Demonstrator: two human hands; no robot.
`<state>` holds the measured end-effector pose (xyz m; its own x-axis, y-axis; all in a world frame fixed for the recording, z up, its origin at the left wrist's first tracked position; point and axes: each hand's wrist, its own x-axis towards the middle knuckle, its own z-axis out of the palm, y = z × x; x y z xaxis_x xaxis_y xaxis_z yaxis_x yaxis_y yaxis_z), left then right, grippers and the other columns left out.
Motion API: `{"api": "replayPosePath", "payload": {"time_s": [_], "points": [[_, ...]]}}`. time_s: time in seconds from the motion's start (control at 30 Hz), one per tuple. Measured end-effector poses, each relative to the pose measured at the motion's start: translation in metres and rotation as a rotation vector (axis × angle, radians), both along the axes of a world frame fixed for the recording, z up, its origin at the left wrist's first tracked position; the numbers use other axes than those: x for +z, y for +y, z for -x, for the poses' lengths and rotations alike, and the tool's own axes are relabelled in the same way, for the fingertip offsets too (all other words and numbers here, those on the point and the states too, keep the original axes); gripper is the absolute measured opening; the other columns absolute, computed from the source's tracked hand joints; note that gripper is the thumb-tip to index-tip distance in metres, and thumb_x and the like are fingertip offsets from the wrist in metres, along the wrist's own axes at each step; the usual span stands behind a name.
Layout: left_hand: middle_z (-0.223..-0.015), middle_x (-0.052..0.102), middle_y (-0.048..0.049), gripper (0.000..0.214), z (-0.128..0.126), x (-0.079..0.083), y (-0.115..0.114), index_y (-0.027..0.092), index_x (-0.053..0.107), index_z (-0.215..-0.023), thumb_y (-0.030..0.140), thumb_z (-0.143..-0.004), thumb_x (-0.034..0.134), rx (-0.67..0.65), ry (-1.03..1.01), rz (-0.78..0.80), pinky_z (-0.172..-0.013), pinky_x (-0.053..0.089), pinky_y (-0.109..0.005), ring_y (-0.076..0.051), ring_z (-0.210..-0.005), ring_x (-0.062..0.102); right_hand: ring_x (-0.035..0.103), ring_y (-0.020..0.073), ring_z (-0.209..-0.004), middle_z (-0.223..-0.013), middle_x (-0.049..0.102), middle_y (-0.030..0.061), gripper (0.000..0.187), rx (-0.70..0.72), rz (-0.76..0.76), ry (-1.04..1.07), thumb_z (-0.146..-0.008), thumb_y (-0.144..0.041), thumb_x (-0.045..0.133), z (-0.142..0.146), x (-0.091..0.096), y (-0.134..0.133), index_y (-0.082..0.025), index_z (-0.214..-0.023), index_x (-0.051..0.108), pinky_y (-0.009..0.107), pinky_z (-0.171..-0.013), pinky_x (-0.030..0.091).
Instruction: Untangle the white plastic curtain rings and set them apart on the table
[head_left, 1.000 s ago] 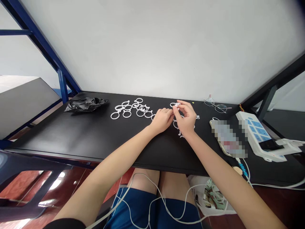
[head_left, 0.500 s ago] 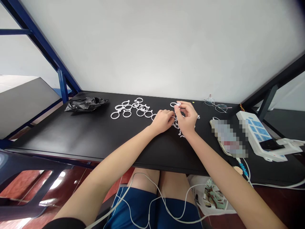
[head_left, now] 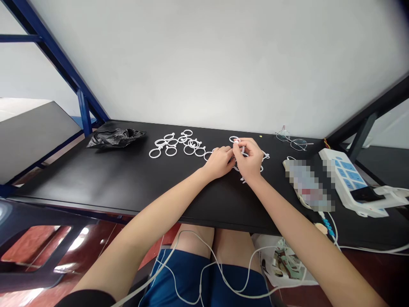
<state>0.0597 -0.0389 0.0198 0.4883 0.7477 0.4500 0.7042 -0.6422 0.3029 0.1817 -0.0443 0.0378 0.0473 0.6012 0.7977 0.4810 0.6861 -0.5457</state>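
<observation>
My left hand [head_left: 219,161] and my right hand [head_left: 250,158] meet over the middle of the black table [head_left: 105,179]. Both have their fingers curled in a pinch on a small white plastic ring [head_left: 238,150] held between them. More white rings [head_left: 264,156] lie under and just right of my right hand, partly hidden by it. A spread of several loose white rings [head_left: 179,145] lies on the table to the left of my left hand.
A crumpled black plastic bag [head_left: 115,137] lies at the table's far left. Eyeglasses [head_left: 291,141] rest at the back right. A blurred flat object [head_left: 308,186], a white power strip [head_left: 348,181] and white cables [head_left: 367,248] fill the right side. Blue steel frame [head_left: 81,111] stands left.
Both hands have stayed together in the same place, with only small finger movements on the ring. The view has shifted slightly.
</observation>
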Motion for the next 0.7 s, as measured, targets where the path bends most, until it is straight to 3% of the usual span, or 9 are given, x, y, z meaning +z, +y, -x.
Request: {"api": "replayPosePath", "payload": {"time_s": [0.33,0.7], "points": [[-0.103,0.064,-0.0121,0.023,-0.0001,0.0003,0.0006,0.012,0.058,-0.103,0.022,-0.089,0.044,-0.033,-0.012,0.012,-0.081,0.048,-0.035,-0.023,-0.094,0.059,0.064,0.0216,-0.093,-0.093,0.068,0.0066,0.011,0.007,0.025,-0.037,-0.084,-0.024,0.058,0.0013,-0.0053,0.0021,-0.021,-0.076,0.064,0.038,-0.081,0.052],[-0.096,0.065,-0.0097,0.019,-0.0007,0.0015,0.0006,0.016,0.056,-0.095,0.011,-0.079,0.046,-0.119,-0.063,0.034,-0.075,0.048,-0.032,-0.022,-0.090,0.060,0.065,0.0210,-0.089,-0.092,0.069,0.0054,0.012,0.070,0.094,-0.058,-0.084,-0.026,0.058,0.0048,-0.0048,-0.0001,-0.022,-0.075,0.064,0.038,-0.079,0.053]]}}
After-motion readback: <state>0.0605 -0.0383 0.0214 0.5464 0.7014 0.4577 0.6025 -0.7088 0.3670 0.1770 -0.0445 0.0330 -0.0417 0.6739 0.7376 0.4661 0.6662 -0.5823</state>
